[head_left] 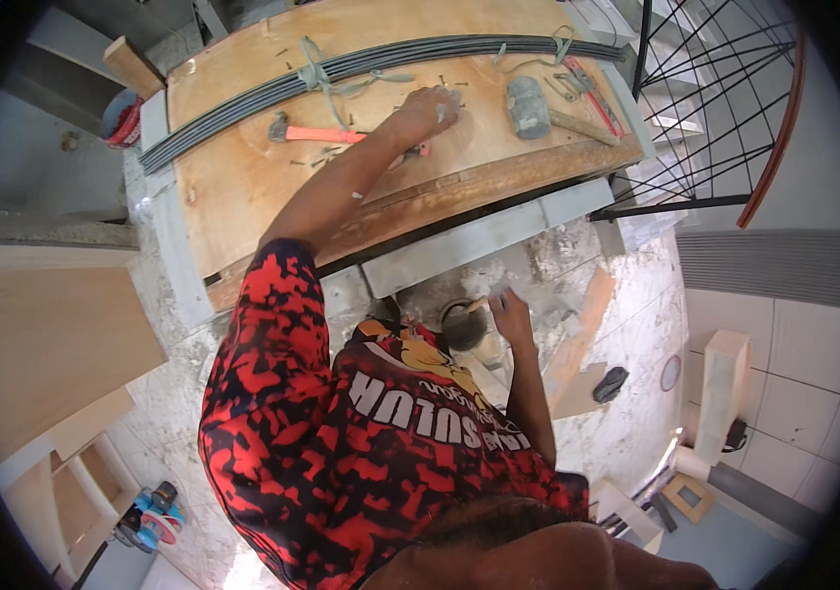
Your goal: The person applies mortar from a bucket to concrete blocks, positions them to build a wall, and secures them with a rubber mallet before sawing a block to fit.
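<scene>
My left hand (430, 111), dusty with grey patches, rests with bent fingers on the wooden board (223, 202); what its fingers hold, if anything, is hidden. Loose screws (299, 162) lie scattered around it. Beneath my left forearm passes a hammer (317, 134) with an orange-red handle. Lower down, beside the board's near edge, my right hand (510, 315) is closed around a tool with a pale wooden handle (478, 305). The tool's far end cannot be made out against a dark round container (462, 327) next to it.
A bundle of thin grey rods (420, 49), tied with cloth strips, lies across the board. A grey-headed mallet (528, 110) and a red tool (594, 98) lie at its right. Black metal bars (705, 108) stand beyond. Wooden panels (66, 344) stand left.
</scene>
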Demonstrator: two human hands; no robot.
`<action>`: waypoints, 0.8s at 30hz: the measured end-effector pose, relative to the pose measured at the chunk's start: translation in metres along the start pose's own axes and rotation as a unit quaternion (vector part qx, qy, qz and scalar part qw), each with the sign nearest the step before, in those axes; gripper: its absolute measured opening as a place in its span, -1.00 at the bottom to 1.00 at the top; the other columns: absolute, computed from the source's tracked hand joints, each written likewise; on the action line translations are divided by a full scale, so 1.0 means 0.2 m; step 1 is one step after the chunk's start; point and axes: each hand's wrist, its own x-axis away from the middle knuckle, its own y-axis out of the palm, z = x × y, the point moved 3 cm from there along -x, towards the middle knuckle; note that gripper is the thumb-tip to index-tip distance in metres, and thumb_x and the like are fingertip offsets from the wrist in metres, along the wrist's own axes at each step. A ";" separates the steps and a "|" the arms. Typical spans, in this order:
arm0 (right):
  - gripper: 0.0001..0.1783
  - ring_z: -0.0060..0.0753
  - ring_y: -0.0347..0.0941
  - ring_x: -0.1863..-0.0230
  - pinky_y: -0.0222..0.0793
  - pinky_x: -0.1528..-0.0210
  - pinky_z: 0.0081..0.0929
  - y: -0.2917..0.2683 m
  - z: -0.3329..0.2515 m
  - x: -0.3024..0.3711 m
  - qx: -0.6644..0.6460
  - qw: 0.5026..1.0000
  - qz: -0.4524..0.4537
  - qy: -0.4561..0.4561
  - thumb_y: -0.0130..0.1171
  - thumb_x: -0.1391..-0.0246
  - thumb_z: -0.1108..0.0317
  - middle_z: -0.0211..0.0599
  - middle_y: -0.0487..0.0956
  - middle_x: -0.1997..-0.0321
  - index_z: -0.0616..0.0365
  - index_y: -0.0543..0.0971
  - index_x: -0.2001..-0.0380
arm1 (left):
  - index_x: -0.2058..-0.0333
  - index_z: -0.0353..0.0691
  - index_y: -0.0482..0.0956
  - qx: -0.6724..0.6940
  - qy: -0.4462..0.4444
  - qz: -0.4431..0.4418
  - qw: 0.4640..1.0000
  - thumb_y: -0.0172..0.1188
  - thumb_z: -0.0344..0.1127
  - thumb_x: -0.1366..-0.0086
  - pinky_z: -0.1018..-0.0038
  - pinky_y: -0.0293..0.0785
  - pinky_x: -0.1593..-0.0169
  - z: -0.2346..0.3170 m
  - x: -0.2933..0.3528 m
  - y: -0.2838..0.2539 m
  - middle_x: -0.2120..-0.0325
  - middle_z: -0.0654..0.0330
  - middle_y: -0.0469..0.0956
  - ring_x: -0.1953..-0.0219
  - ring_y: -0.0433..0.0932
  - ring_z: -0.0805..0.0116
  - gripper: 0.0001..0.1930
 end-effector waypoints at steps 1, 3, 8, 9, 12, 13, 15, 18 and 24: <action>-0.73 0.21 0.45 0.17 0.38 0.17 -0.15 -0.01 0.20 0.06 0.005 0.999 0.038 0.000 0.03 -0.11 0.28 0.10 0.54 0.27 0.24 0.49 0.20 | 0.16 -0.21 0.44 0.007 -0.015 -0.045 0.999 -0.01 -0.12 -0.26 0.18 0.39 0.03 0.00 -0.07 -0.01 0.14 -0.04 0.48 0.00 0.41 -0.01 -0.69; -0.72 0.09 0.49 0.31 0.40 0.28 -0.22 0.00 0.62 0.24 0.039 0.994 0.098 0.003 0.04 -0.12 0.26 0.02 0.55 0.36 0.26 0.49 0.23 | 0.11 -0.21 0.44 0.040 -0.015 -0.062 0.997 0.01 -0.12 -0.26 0.20 0.39 0.03 -0.04 -0.10 -0.02 0.13 -0.03 0.49 0.01 0.42 -0.01 -0.67; -0.74 -0.46 0.51 0.55 0.42 0.54 -0.56 0.06 0.91 0.61 -0.133 0.953 0.065 0.266 0.04 -0.11 0.29 -0.22 0.56 0.46 0.28 0.51 0.25 | 0.03 -0.15 0.47 0.156 -0.001 0.039 0.987 0.04 -0.21 -0.27 0.27 0.42 0.09 -0.33 0.02 -0.23 0.21 0.02 0.56 0.14 0.52 0.00 -0.68; -0.74 -0.53 0.50 0.56 0.41 0.56 -0.60 0.07 0.93 0.63 -0.145 0.945 0.061 0.288 0.04 -0.10 0.29 -0.25 0.56 0.46 0.28 0.51 0.26 | 0.06 -0.17 0.47 0.155 -0.010 0.062 0.986 0.04 -0.23 -0.26 0.26 0.42 0.11 -0.36 0.04 -0.28 0.25 0.01 0.56 0.17 0.53 0.01 -0.70; -0.72 -0.46 0.50 0.56 0.42 0.56 -0.56 0.07 0.90 0.50 -0.164 0.944 0.042 0.282 0.05 -0.07 0.28 -0.24 0.56 0.46 0.28 0.50 0.26 | 0.13 -0.20 0.48 0.182 -0.052 0.101 0.977 0.05 -0.29 -0.23 0.23 0.42 0.19 -0.46 0.17 -0.40 0.36 0.00 0.55 0.24 0.54 0.03 -0.75; -0.72 -0.47 0.51 0.53 0.42 0.53 -0.56 0.05 0.89 0.42 -0.146 0.951 0.036 0.271 0.05 -0.08 0.27 -0.23 0.56 0.45 0.28 0.51 0.26 | 0.14 -0.22 0.48 0.218 -0.063 0.092 0.970 0.06 -0.30 -0.22 0.23 0.41 0.20 -0.47 0.22 -0.42 0.37 0.01 0.55 0.26 0.53 0.02 -0.75; -0.71 -0.47 0.53 0.48 0.43 0.47 -0.57 -0.03 0.74 0.17 -0.111 0.963 0.023 0.243 0.06 -0.10 0.26 -0.21 0.57 0.42 0.28 0.53 0.26 | 0.16 -0.25 0.49 0.242 -0.098 0.069 0.963 0.07 -0.32 -0.23 0.29 0.41 0.22 -0.44 0.31 -0.48 0.37 0.04 0.56 0.28 0.53 0.07 -0.77; -0.69 -0.04 0.49 0.13 0.35 0.05 -0.34 -0.27 -0.13 -0.29 -0.027 0.998 0.046 0.011 0.05 -0.16 0.27 0.02 0.56 0.20 0.27 0.53 0.13 | 0.18 -0.27 0.51 0.205 -0.131 0.073 0.967 0.10 -0.32 -0.23 0.37 0.42 0.22 -0.37 0.41 -0.52 0.36 0.06 0.56 0.32 0.53 0.14 -0.78; -0.80 0.05 0.45 0.20 0.36 0.17 -0.26 -0.36 -0.96 -1.08 0.103 0.950 0.082 -0.285 0.07 -0.08 0.43 -0.02 0.52 0.24 0.22 0.57 0.22 | 0.21 -0.27 0.51 0.254 -0.172 0.182 0.934 0.15 -0.25 -0.22 0.37 0.41 0.25 -0.28 0.58 -0.53 0.41 0.07 0.56 0.37 0.52 0.16 -0.76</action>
